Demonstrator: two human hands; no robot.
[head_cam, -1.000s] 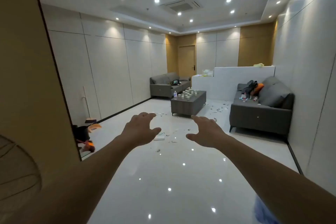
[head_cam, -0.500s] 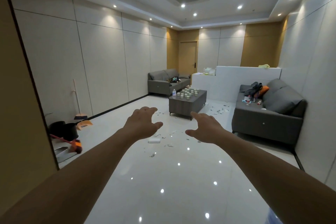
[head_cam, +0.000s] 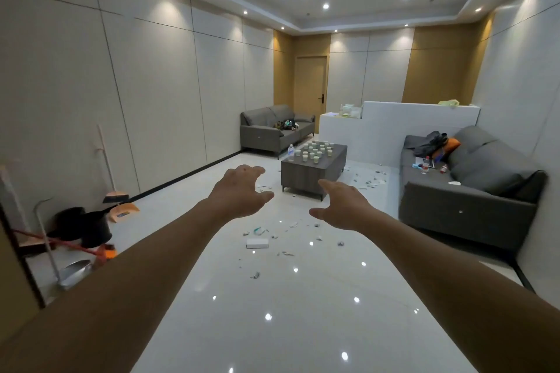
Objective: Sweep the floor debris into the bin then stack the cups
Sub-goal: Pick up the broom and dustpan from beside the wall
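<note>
1. At the middle of the head view, both bare arms reach forward over the glossy white floor [head_cam: 272, 312]; the left hand [head_cam: 239, 192] and the right hand [head_cam: 341, 206] hang in the air with fingers spread and loosely bent, palms down, holding nothing and touching nothing.
2. Just beyond the hands, toward 12 o'clock, floor debris [head_cam: 285, 239] lies scattered: small torn scraps and a flat white box [head_cam: 257, 243] between the two forearms.
3. More scraps [head_cam: 371, 180] lie farther off at about 1 o'clock, between the table and the near sofa.
4. At 12 o'clock stands a low grey table [head_cam: 312, 172] carrying many small pale cups [head_cam: 316, 151], set upright and apart from one another, unstacked; a clear water bottle [head_cam: 291, 152] stands at the table's left corner.
5. At 9 o'clock, against the left wall, a black bin [head_cam: 88, 225] stands on the floor, with a broom [head_cam: 113, 191] leaning on the wall and an orange dustpan [head_cam: 124, 210] just beside it.
6. Nearer, at 8 o'clock, a second metal dustpan [head_cam: 74, 272] with a long handle rests on the floor, and a red-handled tool [head_cam: 60, 241] lies across in front of the bin.
7. At 2 o'clock a grey sofa [head_cam: 472, 200] holds clothes and small items; a second grey sofa [head_cam: 272, 130] sits at 11 o'clock by the far door [head_cam: 310, 91].
</note>
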